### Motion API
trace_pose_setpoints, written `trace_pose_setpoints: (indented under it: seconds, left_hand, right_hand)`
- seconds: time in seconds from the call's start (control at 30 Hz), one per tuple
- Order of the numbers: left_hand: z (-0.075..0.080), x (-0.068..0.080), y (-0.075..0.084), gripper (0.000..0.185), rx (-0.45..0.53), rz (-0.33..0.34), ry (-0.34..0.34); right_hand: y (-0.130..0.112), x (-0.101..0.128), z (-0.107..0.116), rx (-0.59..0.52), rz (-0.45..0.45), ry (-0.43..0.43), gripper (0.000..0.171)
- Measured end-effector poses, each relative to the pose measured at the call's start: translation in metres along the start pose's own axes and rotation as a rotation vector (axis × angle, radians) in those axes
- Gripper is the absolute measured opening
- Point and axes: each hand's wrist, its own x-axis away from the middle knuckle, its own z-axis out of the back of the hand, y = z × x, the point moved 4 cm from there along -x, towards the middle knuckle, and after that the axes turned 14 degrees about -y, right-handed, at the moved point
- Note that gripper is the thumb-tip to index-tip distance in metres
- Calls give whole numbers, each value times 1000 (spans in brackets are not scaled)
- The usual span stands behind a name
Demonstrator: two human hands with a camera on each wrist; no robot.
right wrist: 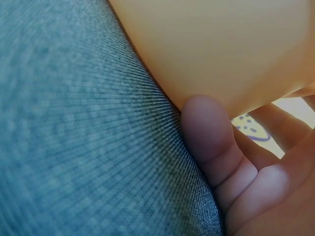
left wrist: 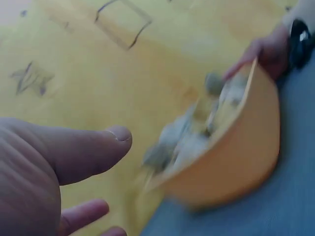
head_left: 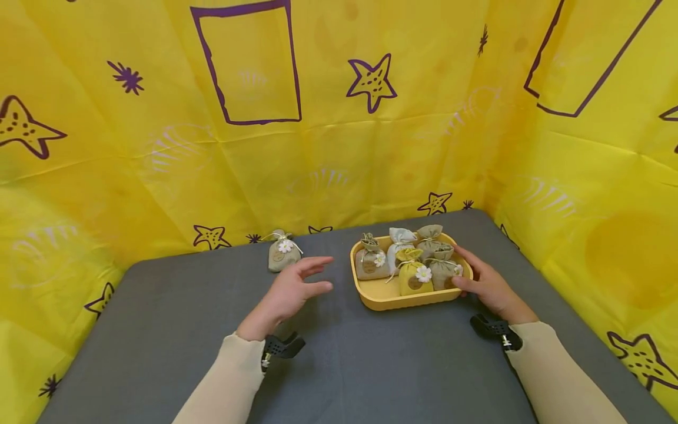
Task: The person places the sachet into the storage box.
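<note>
A yellow tray [head_left: 408,302] holds several small drawstring pouches, among them a yellow pouch [head_left: 413,277] with a white flower, a pale blue pouch [head_left: 398,244] and an olive-beige pouch [head_left: 372,265]. My right hand [head_left: 489,287] grips the tray's right end, thumb over the rim; in the right wrist view a fingertip [right wrist: 204,123] presses low against its wall. Between the tray and a lone beige flower-trimmed pouch [head_left: 282,253] hovers my left hand [head_left: 293,291], fingers apart and holding nothing. That pouch stands just beyond the left knuckles. The left wrist view is blurred.
A grey cloth-covered table [head_left: 339,365] lies beneath everything. Yellow printed curtains [head_left: 328,165] rise along its back and sides, close behind the lone pouch and the tray. Both wrists carry black camera mounts [head_left: 283,346].
</note>
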Motion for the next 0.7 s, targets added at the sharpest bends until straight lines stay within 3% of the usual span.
trace_pose_setpoints:
  seconds: [0.1, 0.23, 0.33, 0.4, 0.53, 0.7]
  left_hand:
    - [36, 27, -29, 61, 92, 87, 20]
    - [84, 62, -67, 71, 337, 196, 48]
    - [113, 83, -85, 74, 520, 223, 60]
    - [127, 93, -92, 75, 587, 223, 52]
    - [139, 96, -99, 76, 611, 197, 37]
    - [139, 71, -102, 78, 562, 143, 95]
  right_hand:
    - [0, -1, -1, -1, -1, 2, 75]
    - [0, 0, 1, 4, 5, 10, 76]
    - [0, 1, 2, 14, 11, 14, 75]
    - [0, 1, 2, 22, 12, 13, 75]
    - [0, 1, 1, 15, 12, 6, 75]
    - [0, -1, 1, 12, 11, 4, 75]
